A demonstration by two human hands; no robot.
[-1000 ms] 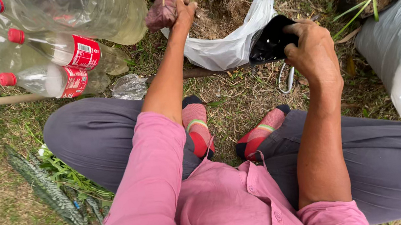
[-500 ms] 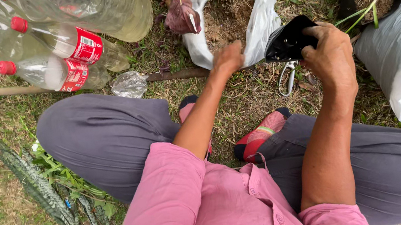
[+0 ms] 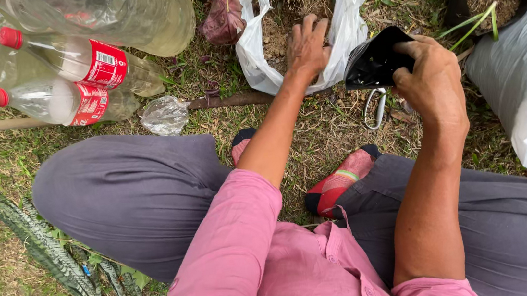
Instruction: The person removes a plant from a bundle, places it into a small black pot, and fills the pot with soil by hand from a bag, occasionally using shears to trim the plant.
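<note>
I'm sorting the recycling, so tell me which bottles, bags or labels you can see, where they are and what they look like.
Two clear plastic bottles, upper left on the grass: red caps, red labels.
White plastic bag, top centre: open, soil inside; left hand reaching in.
Black plastic pouch, right of it: held by right hand.

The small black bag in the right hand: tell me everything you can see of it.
The small black bag looks like thin, slightly glossy plastic, soft and creased. The right hand holds it by its right side, above the grass and tilted, its mouth seemingly towards the white plastic bag of soil, whose edge it appears to touch. Its inside cannot be seen. A metal tool lies on the ground just below it. The left hand rests in the soil, apart from it.
</note>
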